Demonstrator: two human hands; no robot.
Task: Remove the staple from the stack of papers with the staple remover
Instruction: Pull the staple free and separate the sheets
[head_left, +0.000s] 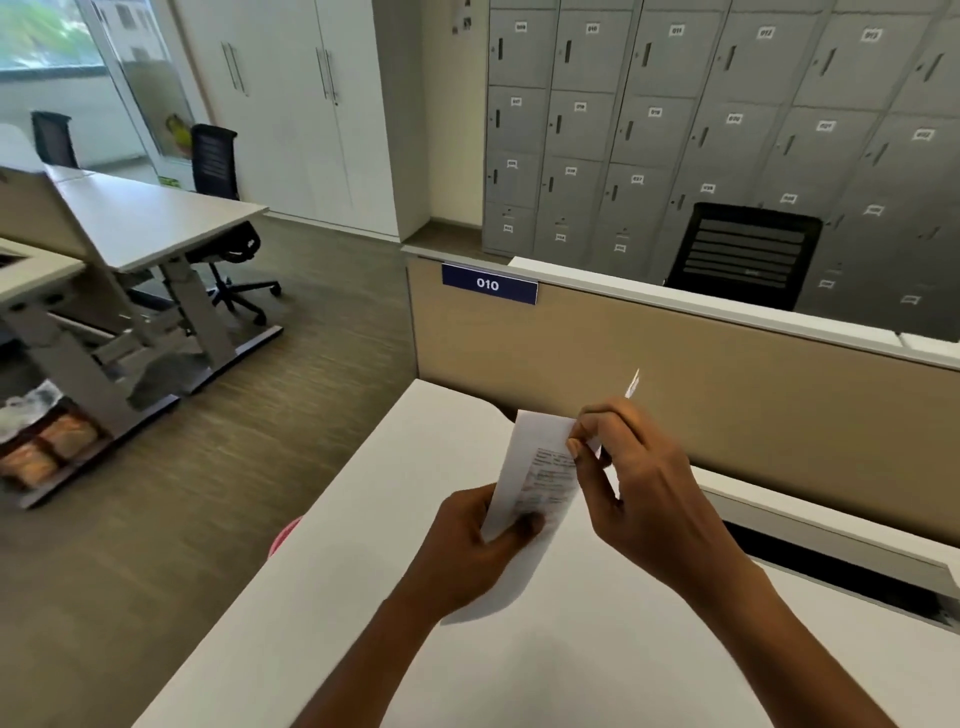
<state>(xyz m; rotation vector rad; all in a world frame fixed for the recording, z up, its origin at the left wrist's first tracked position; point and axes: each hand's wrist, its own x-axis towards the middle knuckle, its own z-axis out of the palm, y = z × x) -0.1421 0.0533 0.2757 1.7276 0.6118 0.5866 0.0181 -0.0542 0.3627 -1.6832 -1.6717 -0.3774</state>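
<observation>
Here the stack of papers (535, 478) is held in the air above the white desk (363, 597), tilted so that its printed face turns toward the person, with its upper end farther away and its lower end nearer. The left hand (467, 551) grips the stack's lower left edge, thumb across the front and fingers curled behind. The right hand (639, 488) comes in from the right and pinches the upper right corner of the stack between thumb and fingertips. A thin, blurred white sliver (634, 383) pokes up beyond the right hand's knuckles; it may be a lifted sheet corner, but the blur makes it hard to tell. The staple itself cannot be made out.

At the desk's near left edge a small pink shape (284, 532) peeks out. To the right a dark cable slot (831, 566) runs along the back of the desk. Just beyond stands a beige partition (727, 395) carrying a blue plate (488, 284) marked 010 at its left end. Behind the partition a black mesh chair (743, 254) shows, and farther back is a wall of grey numbered lockers (675, 130). Far left are white cupboards (291, 104), a second desk (145, 218) and a black office chair (228, 244) tucked beside it.
</observation>
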